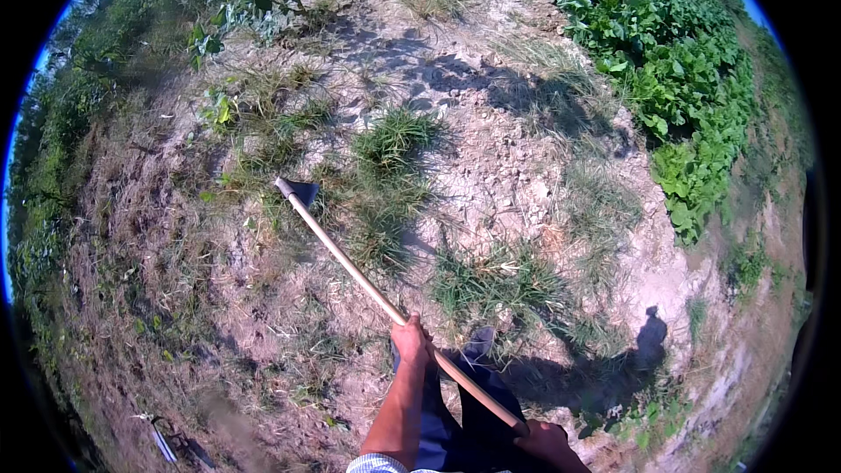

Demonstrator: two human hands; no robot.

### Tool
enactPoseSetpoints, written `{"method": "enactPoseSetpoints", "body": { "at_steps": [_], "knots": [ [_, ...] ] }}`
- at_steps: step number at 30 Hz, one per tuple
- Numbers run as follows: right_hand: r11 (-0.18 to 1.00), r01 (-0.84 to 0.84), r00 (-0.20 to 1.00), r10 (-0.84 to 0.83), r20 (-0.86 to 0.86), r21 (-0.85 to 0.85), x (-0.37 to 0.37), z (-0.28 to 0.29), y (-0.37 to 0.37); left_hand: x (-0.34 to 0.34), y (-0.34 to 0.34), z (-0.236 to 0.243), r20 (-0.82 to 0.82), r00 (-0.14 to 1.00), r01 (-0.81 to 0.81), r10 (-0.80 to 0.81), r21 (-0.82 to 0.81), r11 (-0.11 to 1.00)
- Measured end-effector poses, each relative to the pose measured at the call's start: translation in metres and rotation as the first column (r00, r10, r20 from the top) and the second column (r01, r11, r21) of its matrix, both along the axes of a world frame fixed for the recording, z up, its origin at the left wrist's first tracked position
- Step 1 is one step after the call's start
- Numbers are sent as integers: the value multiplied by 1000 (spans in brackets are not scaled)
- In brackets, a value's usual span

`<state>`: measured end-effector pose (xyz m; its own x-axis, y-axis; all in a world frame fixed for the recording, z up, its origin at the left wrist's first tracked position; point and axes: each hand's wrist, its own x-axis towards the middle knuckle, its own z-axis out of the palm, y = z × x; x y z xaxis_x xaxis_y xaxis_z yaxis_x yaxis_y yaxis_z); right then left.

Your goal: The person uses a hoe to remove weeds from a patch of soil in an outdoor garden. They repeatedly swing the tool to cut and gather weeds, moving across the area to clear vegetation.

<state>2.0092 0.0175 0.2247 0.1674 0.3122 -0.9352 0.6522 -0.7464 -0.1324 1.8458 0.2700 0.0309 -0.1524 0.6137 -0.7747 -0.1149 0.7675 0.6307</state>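
A hoe (356, 276) with a long pale wooden handle slants across the view, from the lower right up to the left. Its dark metal blade (304, 191) is at the far end, over or among short grass; whether it touches the soil I cannot tell. Partway along the handle, my left hand (410, 341) is closed round the wood. My right hand (545, 443) grips the near end, at the lower edge of the view. Grass tufts (394, 140) grow just right of the blade, and another grass patch (499, 285) lies right of my left hand.
Dense leafy green plants (683, 70) fill the far right. Weeds and bushes (53, 149) line the left rim. Dry, pale, cloddy soil (491, 166) spreads ahead. A thin metallic object (162, 442) lies at the lower left. My shoe (479, 342) shows below the handle.
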Motion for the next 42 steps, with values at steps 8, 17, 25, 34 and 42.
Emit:
{"method": "enactPoseSetpoints", "body": {
  "at_steps": [8,17,25,34,42],
  "knots": [
    [990,68,995,-76,70,123,19,87,-125,68,-150,13,165,984,123,-60,-402,908],
    [1000,-18,999,18,43,-5,17,-5,-55,24,-26,30,204,974,-86,101,-82,993],
    [974,-10,1000,16,24,-226,33,30,-127,71,-137,-4,50,999,-1,18,-326,945],
    [968,-21,985,63,161,-250,62,67,-132,77,-153,12,307,936,4,172,-498,867],
    [997,-56,998,54,40,51,20,0,-44,11,-29,4,264,953,-127,148,-95,987]
  ]
}}
